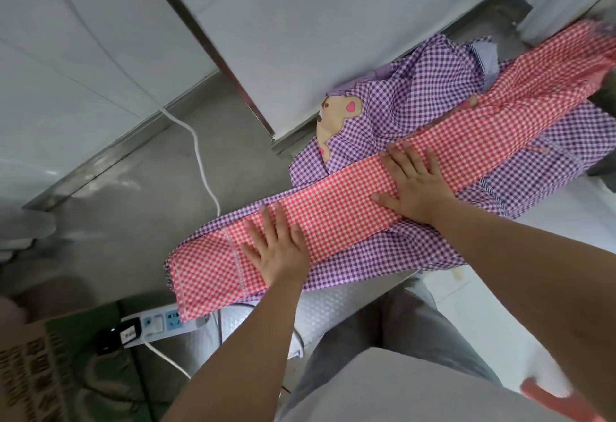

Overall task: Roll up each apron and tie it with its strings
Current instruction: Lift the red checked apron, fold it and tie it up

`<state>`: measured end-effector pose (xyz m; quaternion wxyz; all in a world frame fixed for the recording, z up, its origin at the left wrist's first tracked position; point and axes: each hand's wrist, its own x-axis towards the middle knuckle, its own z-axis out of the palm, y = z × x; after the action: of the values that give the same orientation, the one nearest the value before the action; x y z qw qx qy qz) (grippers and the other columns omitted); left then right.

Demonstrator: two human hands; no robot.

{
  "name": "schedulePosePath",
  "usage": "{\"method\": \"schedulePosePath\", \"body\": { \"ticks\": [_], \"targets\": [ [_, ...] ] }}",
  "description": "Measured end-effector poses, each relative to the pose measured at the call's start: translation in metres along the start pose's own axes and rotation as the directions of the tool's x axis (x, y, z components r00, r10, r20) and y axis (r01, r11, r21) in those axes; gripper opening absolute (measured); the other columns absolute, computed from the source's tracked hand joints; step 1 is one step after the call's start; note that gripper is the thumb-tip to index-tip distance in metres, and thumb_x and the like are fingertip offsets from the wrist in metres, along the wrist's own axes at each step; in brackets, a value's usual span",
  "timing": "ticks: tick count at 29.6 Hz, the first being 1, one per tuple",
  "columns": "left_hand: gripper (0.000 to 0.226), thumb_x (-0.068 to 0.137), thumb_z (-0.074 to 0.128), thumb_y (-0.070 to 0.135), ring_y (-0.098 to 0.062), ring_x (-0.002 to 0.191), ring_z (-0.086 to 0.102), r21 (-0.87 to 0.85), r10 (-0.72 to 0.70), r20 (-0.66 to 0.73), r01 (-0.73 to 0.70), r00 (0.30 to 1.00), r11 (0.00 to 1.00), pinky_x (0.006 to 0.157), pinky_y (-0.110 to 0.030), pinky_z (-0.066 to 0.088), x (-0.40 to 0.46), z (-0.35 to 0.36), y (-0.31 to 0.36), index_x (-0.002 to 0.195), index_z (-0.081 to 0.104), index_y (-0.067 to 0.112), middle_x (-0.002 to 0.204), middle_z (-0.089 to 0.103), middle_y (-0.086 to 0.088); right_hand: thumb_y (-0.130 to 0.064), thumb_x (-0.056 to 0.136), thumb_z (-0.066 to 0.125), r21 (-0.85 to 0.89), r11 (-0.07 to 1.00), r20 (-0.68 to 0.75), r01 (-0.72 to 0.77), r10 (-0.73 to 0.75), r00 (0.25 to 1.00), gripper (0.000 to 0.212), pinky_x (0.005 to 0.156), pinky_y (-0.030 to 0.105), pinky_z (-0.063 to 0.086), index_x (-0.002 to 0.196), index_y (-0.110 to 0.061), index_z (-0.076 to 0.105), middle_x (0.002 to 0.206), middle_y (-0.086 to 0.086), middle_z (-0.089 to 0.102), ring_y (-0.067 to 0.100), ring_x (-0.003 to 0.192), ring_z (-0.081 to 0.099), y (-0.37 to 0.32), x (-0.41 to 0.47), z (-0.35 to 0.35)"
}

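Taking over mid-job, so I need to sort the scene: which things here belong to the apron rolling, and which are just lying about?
Job:
- red checked apron, folded into a long strip, pressed flat by left hand and right hand
- purple checked apron, crumpled underneath, waiting

Lying about:
- power strip with black plug
- white cable
- cardboard box

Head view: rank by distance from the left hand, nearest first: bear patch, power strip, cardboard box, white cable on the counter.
From the left hand, pressed flat on the red checked apron:
1. White cable, up and left on the counter.
2. Power strip, below-left, by the apron's end.
3. Bear patch, up and right on the purple apron.
4. Cardboard box, far lower left.
Cable and strip are nearly even.
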<state>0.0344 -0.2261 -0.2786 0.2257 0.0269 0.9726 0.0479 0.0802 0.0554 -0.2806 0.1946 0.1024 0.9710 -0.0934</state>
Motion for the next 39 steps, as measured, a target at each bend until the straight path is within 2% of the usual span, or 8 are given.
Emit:
{"method": "schedulePosePath", "body": {
  "ticks": [8,11,15,20,25,30,33,39],
  "targets": [
    [0.067,0.095,0.007,0.053,-0.032,0.148,-0.008,-0.210,-0.303,-0.131,0.272,0.944,0.939,0.116,-0.057,-0.003,-0.005,-0.011,-0.026,0.154,-0.002,0.022,0.162,-0.006,-0.006,-0.086,0.062,-0.021,0.011,1.000,0.007,0.003,-0.003,1.000,0.109,0.114,0.051,-0.017,0.151,-0.024,-0.016,0.160,-0.004,-0.020,0.020,0.146,-0.022,0.000,-0.001,-0.002],
    [0.056,0.100,0.023,0.032,-0.031,0.148,0.002,-0.130,0.139,-0.264,-0.178,0.955,0.976,0.118,-0.047,0.000,-0.010,-0.022,0.026,0.153,0.014,0.016,0.161,0.005,-0.011,-0.083,0.069,-0.015,0.016,1.000,0.020,0.025,-0.025,0.999,0.101,0.115,0.052,-0.017,0.151,-0.024,-0.017,0.159,-0.004,-0.022,0.020,0.146,-0.022,-0.006,0.000,-0.001],
    [0.055,0.098,0.026,0.024,-0.026,0.148,0.004,0.062,0.733,-0.096,-0.731,0.673,0.679,0.120,-0.047,0.012,-0.013,-0.015,0.119,0.151,0.022,0.012,0.160,0.016,-0.009,-0.059,0.075,-0.018,0.120,0.992,0.034,0.033,-0.038,0.999,0.086,0.113,0.047,-0.020,0.153,-0.025,-0.009,0.160,-0.006,-0.017,0.015,0.145,-0.022,0.002,0.001,-0.009],
    [0.059,0.092,-0.009,0.053,-0.028,0.147,-0.015,0.224,0.612,0.207,-0.646,0.763,0.730,0.117,-0.055,-0.007,-0.008,-0.003,0.143,0.144,-0.027,0.033,0.161,-0.016,0.002,-0.048,0.092,0.005,0.356,0.920,-0.081,0.165,-0.146,0.986,0.068,0.121,0.042,-0.002,0.153,-0.020,0.019,0.161,-0.003,0.012,0.014,0.149,0.005,0.024,-0.007,-0.020],
    [0.058,0.098,0.008,0.048,-0.030,0.148,0.002,0.325,0.524,0.195,-0.559,0.829,0.763,0.113,-0.060,-0.003,-0.015,-0.003,0.163,0.153,0.010,0.027,0.161,0.005,0.000,-0.037,0.097,0.032,0.118,0.986,-0.321,0.114,-0.070,0.944,0.049,0.118,0.052,0.016,0.142,-0.020,0.044,0.149,0.004,0.043,0.026,0.141,0.034,0.103,-0.032,-0.021],
    [0.049,0.089,0.030,0.021,-0.035,0.127,0.046,0.264,0.633,0.094,-0.632,0.769,0.729,0.107,-0.057,0.036,-0.016,0.000,0.205,0.131,0.047,0.001,0.139,0.046,-0.018,-0.049,0.096,0.024,0.001,0.994,-0.126,0.111,-0.110,0.986,0.055,0.115,0.056,0.005,0.141,-0.026,0.047,0.147,0.000,0.045,0.026,0.139,0.038,0.151,-0.023,-0.038],
    [0.059,0.092,0.026,0.028,-0.034,0.139,0.035,0.219,0.748,0.177,-0.767,0.639,0.603,0.112,-0.051,0.031,-0.005,0.002,0.250,0.145,0.030,0.003,0.151,0.035,-0.016,-0.050,0.095,0.024,0.016,0.995,-0.109,0.095,-0.092,0.990,0.056,0.112,0.061,0.017,0.139,-0.025,0.050,0.145,-0.001,0.049,0.025,0.136,0.042,0.152,-0.018,-0.034],
    [0.072,0.087,-0.012,0.061,-0.025,0.143,-0.028,0.268,0.641,0.193,-0.668,0.743,0.694,0.116,-0.050,-0.014,0.018,0.018,0.285,0.145,-0.025,0.020,0.151,-0.034,0.003,-0.076,0.086,0.026,0.015,1.000,-0.254,-0.026,0.029,0.967,0.084,0.115,0.061,0.014,0.142,-0.015,0.041,0.145,0.009,0.046,0.029,0.138,0.038,0.195,-0.009,-0.054]
  ]
}}
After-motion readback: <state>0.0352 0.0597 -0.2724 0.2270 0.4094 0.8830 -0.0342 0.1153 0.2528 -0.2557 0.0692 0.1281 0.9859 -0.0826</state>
